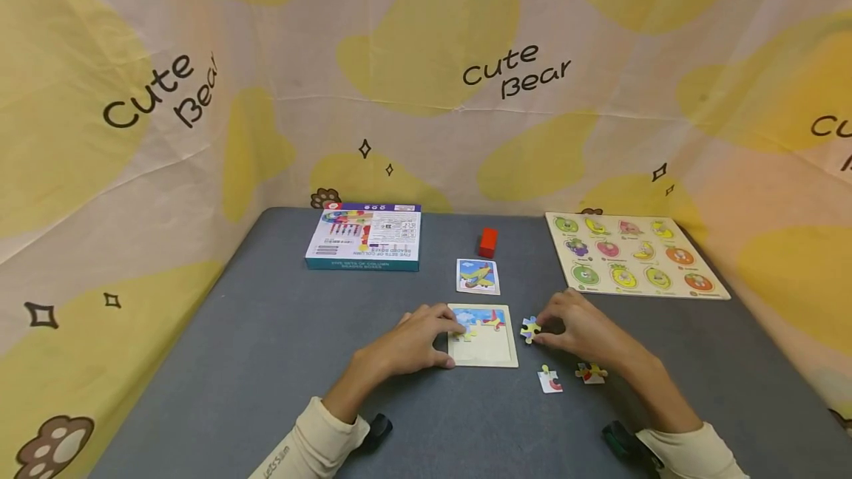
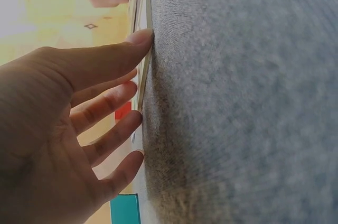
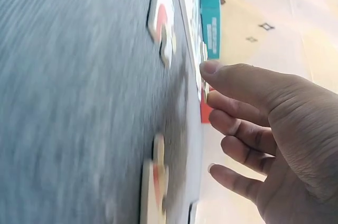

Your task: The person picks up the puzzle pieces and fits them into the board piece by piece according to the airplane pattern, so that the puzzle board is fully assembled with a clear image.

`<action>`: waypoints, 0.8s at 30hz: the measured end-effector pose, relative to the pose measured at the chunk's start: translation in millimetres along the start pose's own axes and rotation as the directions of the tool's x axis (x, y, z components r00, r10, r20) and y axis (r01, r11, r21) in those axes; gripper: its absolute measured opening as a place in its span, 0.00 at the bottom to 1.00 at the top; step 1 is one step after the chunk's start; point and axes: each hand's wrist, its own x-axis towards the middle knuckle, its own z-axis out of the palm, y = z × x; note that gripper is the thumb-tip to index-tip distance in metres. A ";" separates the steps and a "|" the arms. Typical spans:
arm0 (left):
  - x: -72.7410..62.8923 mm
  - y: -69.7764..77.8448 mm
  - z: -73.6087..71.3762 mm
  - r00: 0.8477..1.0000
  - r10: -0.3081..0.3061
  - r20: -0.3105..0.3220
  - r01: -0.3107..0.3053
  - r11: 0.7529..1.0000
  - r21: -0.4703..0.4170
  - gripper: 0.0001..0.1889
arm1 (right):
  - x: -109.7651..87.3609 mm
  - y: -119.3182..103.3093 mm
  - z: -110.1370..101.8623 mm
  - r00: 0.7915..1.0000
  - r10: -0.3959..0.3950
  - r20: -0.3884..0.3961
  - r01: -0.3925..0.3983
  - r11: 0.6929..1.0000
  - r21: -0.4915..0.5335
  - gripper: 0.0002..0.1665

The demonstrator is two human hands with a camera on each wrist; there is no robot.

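Note:
My right hand pinches a jigsaw piece between thumb and fingers, just right of a shallow puzzle tray. Blue sky and part of a red plane fill the tray's upper section; its lower part shows bare wood. My left hand rests at the tray's left side, fingertips over a yellowish piece inside. In the left wrist view, the left thumb touches the tray's edge, the other fingers extended and spread. Two loose pieces, one white and pink, one yellow and red, lie below the right hand.
Behind the tray lies a picture card of a yellow plane, with a red block beyond it. A flat box sits at the back left. The fruit board occupies the back right, near the printed cloth wall.

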 end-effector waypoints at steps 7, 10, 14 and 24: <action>-0.2 0.3 -0.8 1.000 0.003 -0.010 -0.003 1.000 0.004 0.27 | 14.6 -14.1 7.5 0.999 -0.054 0.008 0.054 0.998 -0.021 0.11; 0.1 0.2 -0.9 1.000 0.003 -0.011 -0.003 1.000 0.005 0.27 | 19.2 -19.0 11.2 0.997 -0.077 0.010 0.077 0.997 -0.021 0.11; 0.9 -0.3 -0.7 1.000 -0.002 -0.006 0.002 1.000 0.001 0.27 | 24.7 -25.2 16.9 0.995 -0.100 0.016 0.100 0.995 -0.019 0.12; 1.1 -1.4 1.4 1.000 0.004 -0.010 -0.004 1.000 0.010 0.27 | 35.1 -38.0 25.7 0.988 -0.151 0.028 0.152 0.988 -0.021 0.12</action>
